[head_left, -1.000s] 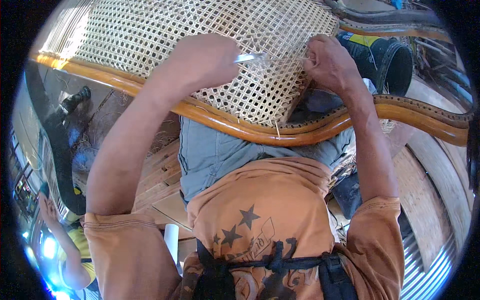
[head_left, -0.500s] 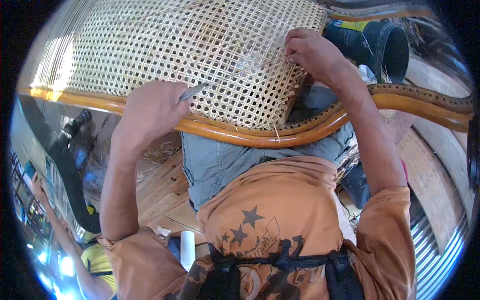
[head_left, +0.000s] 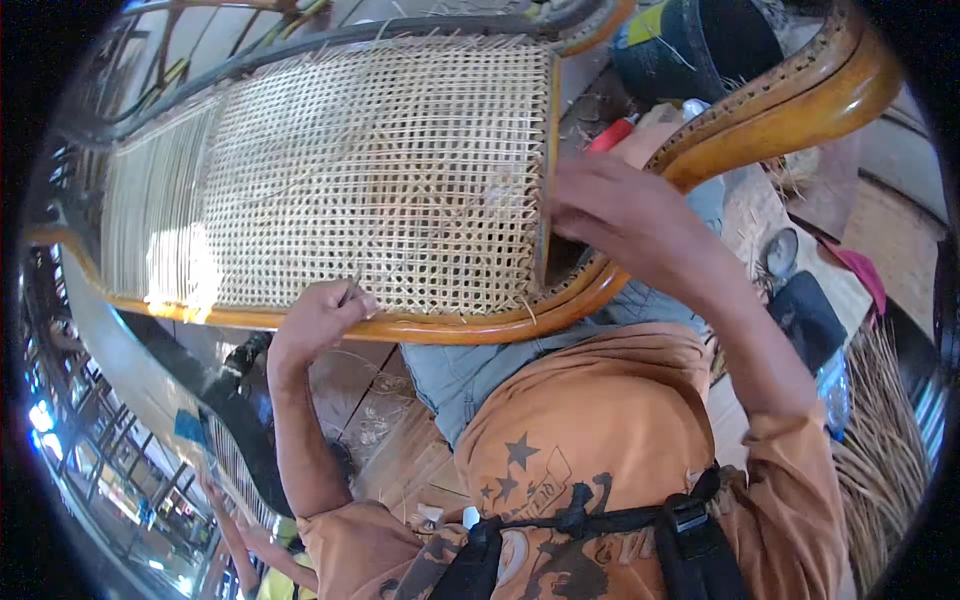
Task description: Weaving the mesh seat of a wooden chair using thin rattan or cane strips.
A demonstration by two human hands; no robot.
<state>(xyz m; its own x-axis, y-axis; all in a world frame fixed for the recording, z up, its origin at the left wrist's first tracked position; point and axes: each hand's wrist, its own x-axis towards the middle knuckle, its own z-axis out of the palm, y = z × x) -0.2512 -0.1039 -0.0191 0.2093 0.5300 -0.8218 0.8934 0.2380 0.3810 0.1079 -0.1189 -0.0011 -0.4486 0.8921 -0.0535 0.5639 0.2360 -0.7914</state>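
Observation:
A woven cane panel (head_left: 380,170) in a glossy curved wooden frame (head_left: 440,328) lies across my lap. My left hand (head_left: 322,322) is closed at the frame's near rail, its thumb against a short pointed metal tool (head_left: 351,290) whose tip points up over the weave. Blurred by movement, my right hand (head_left: 625,210) is at the panel's right edge beside a frame bar, fingers bunched and curled. What it pinches, if anything, cannot be made out. Loose cane ends (head_left: 528,308) stick out at the panel's lower right corner.
A dark bucket (head_left: 690,45) stands beyond the frame's right arm, which has a row of small holes (head_left: 760,90). A red object (head_left: 610,136) lies near the bucket. Bundled cane strands (head_left: 880,450) are at lower right. Another person's arm (head_left: 235,535) shows at lower left.
My view has shifted, so more of the panel and its far rail shows. My right hand has moved from above the weave's upper right corner down to the right edge. The left still grips the tool.

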